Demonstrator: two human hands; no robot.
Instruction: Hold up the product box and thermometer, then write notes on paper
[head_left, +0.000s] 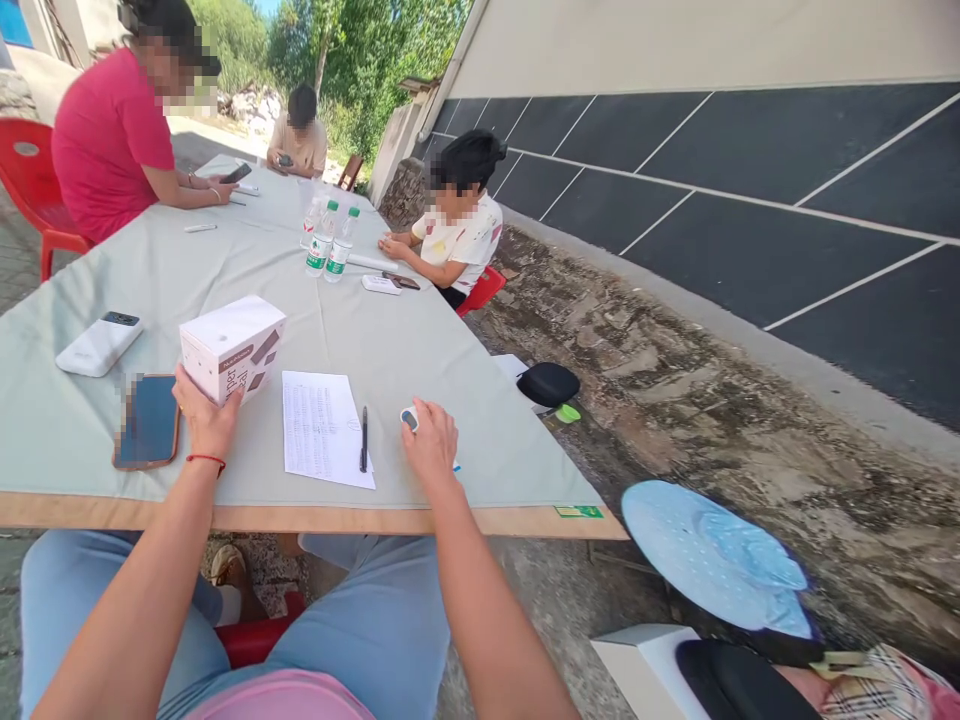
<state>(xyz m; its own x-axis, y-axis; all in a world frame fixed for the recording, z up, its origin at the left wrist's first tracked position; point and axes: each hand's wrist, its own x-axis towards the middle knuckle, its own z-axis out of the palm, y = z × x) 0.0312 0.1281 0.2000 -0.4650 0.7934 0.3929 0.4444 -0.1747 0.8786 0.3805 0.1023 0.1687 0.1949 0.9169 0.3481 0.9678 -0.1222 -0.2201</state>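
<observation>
My left hand (206, 415) grips the near lower end of a white and brown printed carton (234, 345), its thumb and fingers on either side. The carton is tilted; I cannot tell whether it touches the table. My right hand (432, 440) is curled over a small white rounded object with a dark face (409, 419), and its fingers partly hide it. A bit of blue (457, 466) shows beside that hand. Between my hands lie a sheet of paper with rows of writing (319, 425) and a black pen (364, 440) across its right edge.
A phone (148, 420) and a white power bank (100, 343) lie at the left. Water bottles (337, 245) stand farther back on the cloth-covered table (247, 498). Three people sit around it, one in red (112, 140). A blue hat (709, 550) is beyond the right corner.
</observation>
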